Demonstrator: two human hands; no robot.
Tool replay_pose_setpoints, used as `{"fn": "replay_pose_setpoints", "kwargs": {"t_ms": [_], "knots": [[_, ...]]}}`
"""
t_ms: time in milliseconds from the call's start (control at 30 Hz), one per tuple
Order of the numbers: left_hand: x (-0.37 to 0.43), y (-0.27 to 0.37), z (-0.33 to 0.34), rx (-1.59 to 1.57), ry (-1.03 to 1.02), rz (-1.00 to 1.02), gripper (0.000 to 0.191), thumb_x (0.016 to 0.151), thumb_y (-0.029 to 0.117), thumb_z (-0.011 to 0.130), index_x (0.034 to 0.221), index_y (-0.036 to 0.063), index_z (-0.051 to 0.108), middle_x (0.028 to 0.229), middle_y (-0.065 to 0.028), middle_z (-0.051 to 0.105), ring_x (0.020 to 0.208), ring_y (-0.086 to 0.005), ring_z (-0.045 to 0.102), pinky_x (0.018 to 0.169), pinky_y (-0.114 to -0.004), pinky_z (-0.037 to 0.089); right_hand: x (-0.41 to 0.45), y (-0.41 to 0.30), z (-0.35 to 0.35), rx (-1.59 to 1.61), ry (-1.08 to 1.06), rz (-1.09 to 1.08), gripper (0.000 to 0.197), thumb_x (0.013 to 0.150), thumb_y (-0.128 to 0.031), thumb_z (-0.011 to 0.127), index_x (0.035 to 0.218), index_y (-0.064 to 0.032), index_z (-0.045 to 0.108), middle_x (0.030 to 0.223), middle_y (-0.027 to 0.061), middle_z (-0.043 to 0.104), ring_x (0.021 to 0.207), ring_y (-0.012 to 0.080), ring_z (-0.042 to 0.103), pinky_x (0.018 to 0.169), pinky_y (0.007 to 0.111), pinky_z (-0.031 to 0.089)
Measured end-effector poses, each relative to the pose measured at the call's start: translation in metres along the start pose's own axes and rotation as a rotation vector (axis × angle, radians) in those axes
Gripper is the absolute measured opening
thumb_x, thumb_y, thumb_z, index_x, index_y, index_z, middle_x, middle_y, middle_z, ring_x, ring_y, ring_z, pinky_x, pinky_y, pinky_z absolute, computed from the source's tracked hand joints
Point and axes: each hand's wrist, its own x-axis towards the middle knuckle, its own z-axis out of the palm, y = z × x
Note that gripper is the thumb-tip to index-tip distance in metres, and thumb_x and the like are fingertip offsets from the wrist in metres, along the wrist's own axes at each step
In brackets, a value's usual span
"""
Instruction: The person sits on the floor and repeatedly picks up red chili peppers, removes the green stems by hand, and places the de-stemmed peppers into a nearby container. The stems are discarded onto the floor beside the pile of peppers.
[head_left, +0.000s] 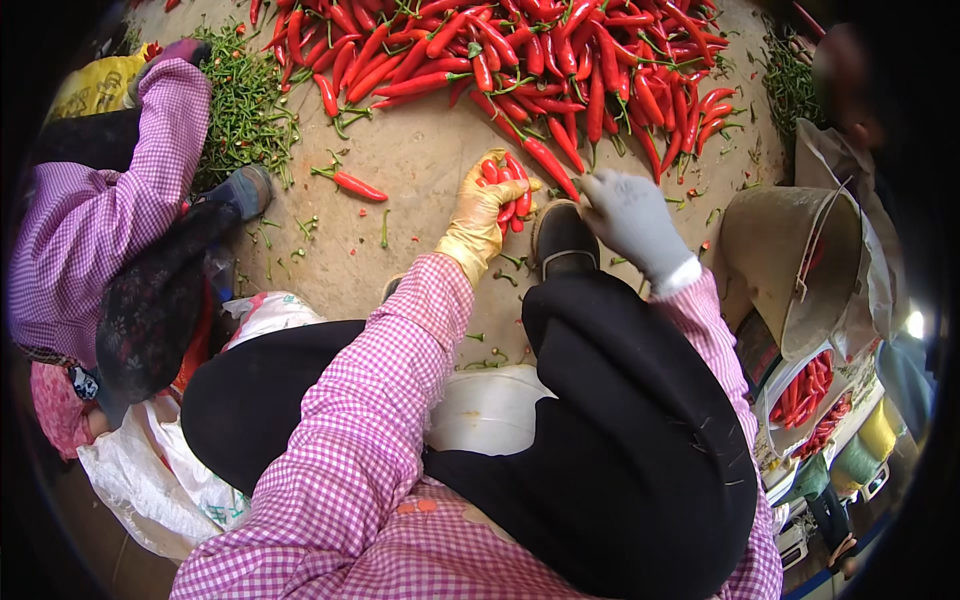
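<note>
My left hand (480, 206), in a yellow rubber glove, is closed around several red chili peppers (508, 187). The ends of these peppers that show have no green stems. My right hand (626, 217) wears a grey knit glove, and its fingers point down near the tip of a long red chili (551, 166). The back of that hand hides whether anything is between the fingers. Beyond both hands spreads a large heap of red chilies (525, 52), many with green stems. One chili with its stem (360, 186) lies apart on the floor to the left.
My dark shoe (568, 236) is between my hands. Loose green stems (244, 105) are piled at left, beside a co-worker's checked sleeve (169, 142). At right a bucket (787, 255) lies tipped, near a container of red chilies (802, 390). White sacks (161, 480) lie lower left.
</note>
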Motion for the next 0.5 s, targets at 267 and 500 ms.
{"fn": "replay_pose_setpoints", "kwargs": {"t_ms": [267, 500], "knots": [[0.006, -0.001, -0.002, 0.076, 0.043, -0.048, 0.028, 0.076, -0.001, 0.064, 0.103, -0.0046, 0.059, 0.084, -0.0113, 0.064, 0.07, -0.0228, 0.063, 0.065, -0.033, 0.053, 0.069, -0.019, 0.045, 0.119, 0.184, 0.272, 0.016, 0.081, -0.025, 0.062, 0.088, -0.0107, 0.061, 0.085, 0.0115, 0.061, 0.081, 0.028, 0.063, 0.068, 0.04, 0.05], [-0.018, -0.011, 0.049, 0.077, -0.124, -0.001, 0.022, 0.069, -0.006, 0.068, 0.084, 0.0073, 0.058, 0.074, 0.0015, 0.058, 0.058, -0.0108, 0.054, 0.05, -0.024, 0.044, 0.022, -0.03, 0.023, 0.84, 0.455, 0.613, 0.017, 0.081, -0.017, 0.062, 0.086, -0.0016, 0.065, 0.078, 0.017, 0.063, 0.071, 0.0309, 0.061, 0.066, 0.039, 0.047]]}}
